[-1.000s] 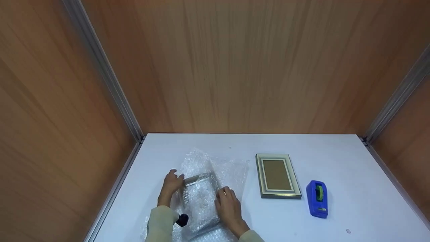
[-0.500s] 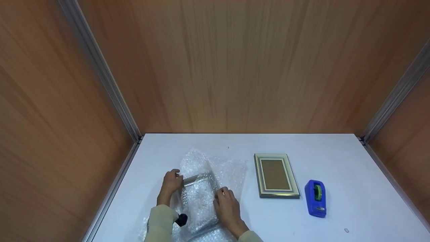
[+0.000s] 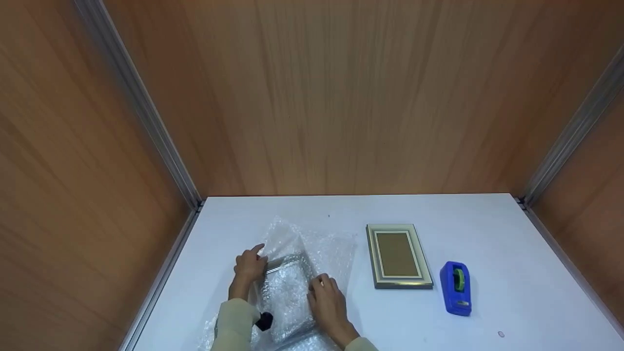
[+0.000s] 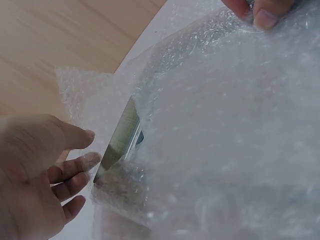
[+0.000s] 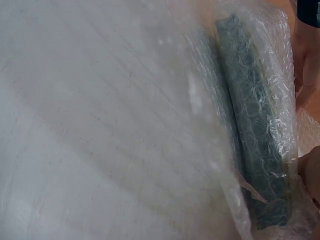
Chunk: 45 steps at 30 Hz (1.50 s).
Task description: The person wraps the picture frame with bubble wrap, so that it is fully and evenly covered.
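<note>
A picture frame [image 4: 120, 135] lies under bubble wrap [image 3: 287, 292], its far edge bare and the rest seen through the plastic. At the far left corner of this frame is my left hand [image 3: 250, 267], fingers apart and loosely bent; in the left wrist view its fingertips are beside the bare edge, and I cannot tell whether they touch. My right hand [image 3: 328, 302] pinches the wrap along the frame's right side, thumb and finger [image 4: 265, 19] together on the plastic. The right wrist view shows the wrapped frame's side [image 5: 255, 120] through the bubbles.
A second picture frame [image 3: 399, 256] with a brown centre lies right of the wrap on the white table [image 3: 487, 229]. Beyond it stands a blue tape dispenser [image 3: 456, 288] with a green roll. Wooden panels [image 3: 312, 97] enclose the table at the back and sides.
My left hand's fingers have spread a little, one finger lifting away from the frame's corner. The right hand keeps its place on the wrap. The head view has shifted slightly.
</note>
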Each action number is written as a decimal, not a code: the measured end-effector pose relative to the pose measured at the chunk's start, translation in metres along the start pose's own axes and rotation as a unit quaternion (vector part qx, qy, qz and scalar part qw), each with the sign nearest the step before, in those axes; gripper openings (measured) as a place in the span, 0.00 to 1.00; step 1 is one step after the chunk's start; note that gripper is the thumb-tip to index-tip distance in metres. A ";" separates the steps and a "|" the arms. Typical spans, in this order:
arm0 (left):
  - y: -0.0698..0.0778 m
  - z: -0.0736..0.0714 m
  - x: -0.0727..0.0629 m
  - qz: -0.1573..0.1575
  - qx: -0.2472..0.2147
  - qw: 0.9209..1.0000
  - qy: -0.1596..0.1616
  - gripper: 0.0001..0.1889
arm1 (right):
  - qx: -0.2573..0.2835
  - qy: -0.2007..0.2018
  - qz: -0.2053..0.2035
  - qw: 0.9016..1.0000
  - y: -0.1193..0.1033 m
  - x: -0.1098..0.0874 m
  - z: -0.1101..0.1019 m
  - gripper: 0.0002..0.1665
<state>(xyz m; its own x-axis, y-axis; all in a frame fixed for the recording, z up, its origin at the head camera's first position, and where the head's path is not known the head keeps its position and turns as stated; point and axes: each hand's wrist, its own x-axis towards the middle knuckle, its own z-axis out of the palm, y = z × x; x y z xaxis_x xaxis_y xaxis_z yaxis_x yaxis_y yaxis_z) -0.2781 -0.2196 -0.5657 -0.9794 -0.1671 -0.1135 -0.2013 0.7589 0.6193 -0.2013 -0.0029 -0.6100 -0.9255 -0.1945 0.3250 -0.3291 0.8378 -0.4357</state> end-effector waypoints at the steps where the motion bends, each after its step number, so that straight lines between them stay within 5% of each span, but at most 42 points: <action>1: 0.001 0.001 0.001 0.006 0.004 1.000 -0.001 0.20 | 0.000 -0.001 0.001 1.000 0.000 0.000 0.000 0.02; 6: 0.005 0.004 0.003 0.011 -0.018 1.000 -0.009 0.12 | 0.003 -0.010 0.003 1.000 0.000 0.000 0.000 0.03; 11: 0.011 0.007 0.003 -0.001 -0.032 1.000 0.001 0.15 | 0.006 -0.014 0.008 1.000 -0.002 0.000 0.001 0.02; 25: 0.027 -0.001 -0.002 0.070 -0.074 0.995 0.011 0.15 | 0.003 0.012 -0.012 1.000 -0.001 0.000 0.003 0.03; 30: 0.031 -0.004 -0.008 0.098 -0.047 0.994 0.018 0.11 | 0.006 0.001 -0.005 1.000 -0.001 0.001 0.003 0.02; 39: 0.039 -0.001 -0.028 0.146 0.068 0.987 0.027 0.11 | 0.014 0.002 -0.003 1.000 -0.002 0.002 0.004 0.03; 45: 0.033 0.010 -0.047 0.208 0.121 0.969 0.055 0.16 | 0.015 0.009 -0.007 1.000 -0.002 0.002 0.004 0.03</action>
<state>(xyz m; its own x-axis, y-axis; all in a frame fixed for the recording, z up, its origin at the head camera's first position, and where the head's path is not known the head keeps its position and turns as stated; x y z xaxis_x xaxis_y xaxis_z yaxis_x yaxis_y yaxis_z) -0.2385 -0.1808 -0.5478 -0.9713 0.1290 0.1997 0.1999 0.8979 0.3921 -0.2034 -0.0069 -0.6113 -0.9170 -0.1972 0.3466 -0.3485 0.8191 -0.4558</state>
